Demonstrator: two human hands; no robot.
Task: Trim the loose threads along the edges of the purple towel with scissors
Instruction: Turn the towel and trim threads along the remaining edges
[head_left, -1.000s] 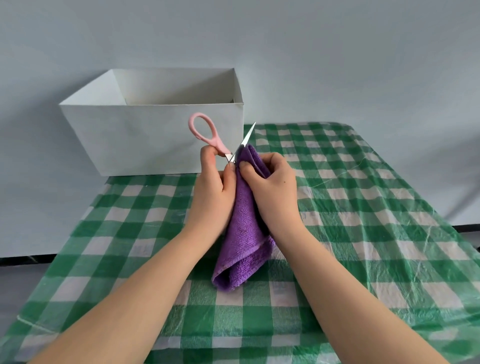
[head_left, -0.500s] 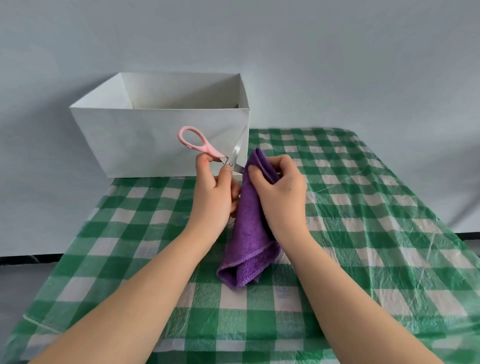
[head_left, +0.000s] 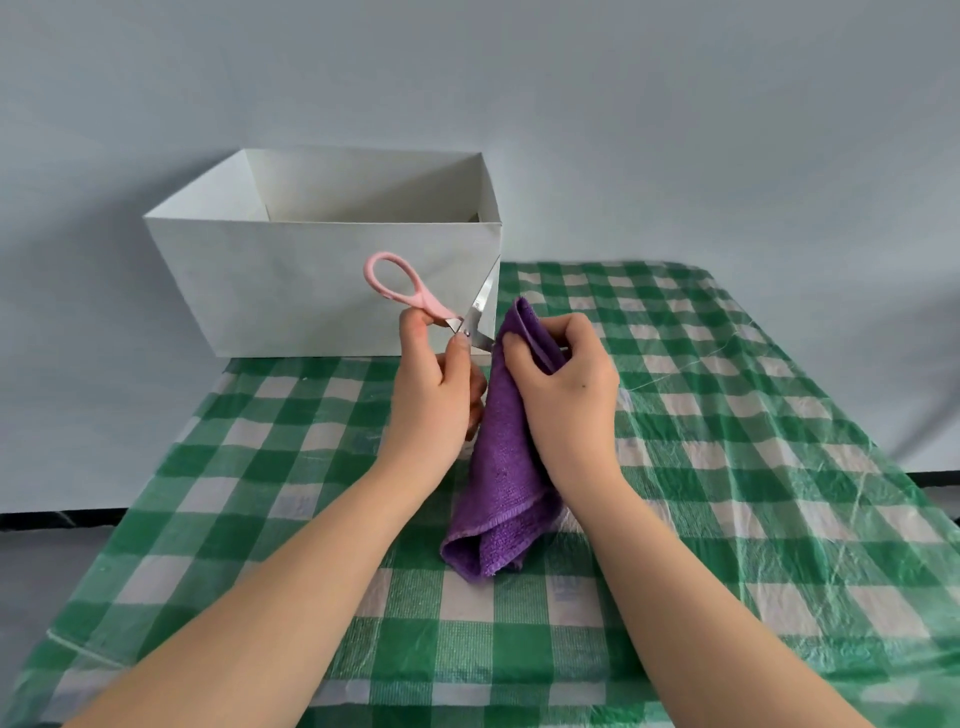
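There was one purple towel (head_left: 506, 467), one pair of pink-handled scissors (head_left: 441, 306), one white open-topped box (head_left: 322, 270) and two bare hands over a table (head_left: 727, 467) spread with a green-and-white checked plastic cloth. The towel hung folded, its upper corner raised above the table and its lower fold resting on the cloth near the middle. The right hand (head_left: 563, 384) gripped that upper part, fingers curled round the fold and thumb pressed on its near face, so the stitched edge stood up above the knuckles. The left hand (head_left: 434, 384) held the scissors just beside the towel, thumb and fingers closed about the lower handle and pivot, while the other handle loop stuck up free to the left. The blades stood parted, one pointing up along the box's front corner, the shorter visible one reaching toward the towel's edge; whether it touched the cloth could not be told. The box sat at the table's far left, its front wall close behind the scissors. To the right of the hands the checked cloth lay open out to the table's far and right edges, and bare cloth also ran along the near edge under both forearms.
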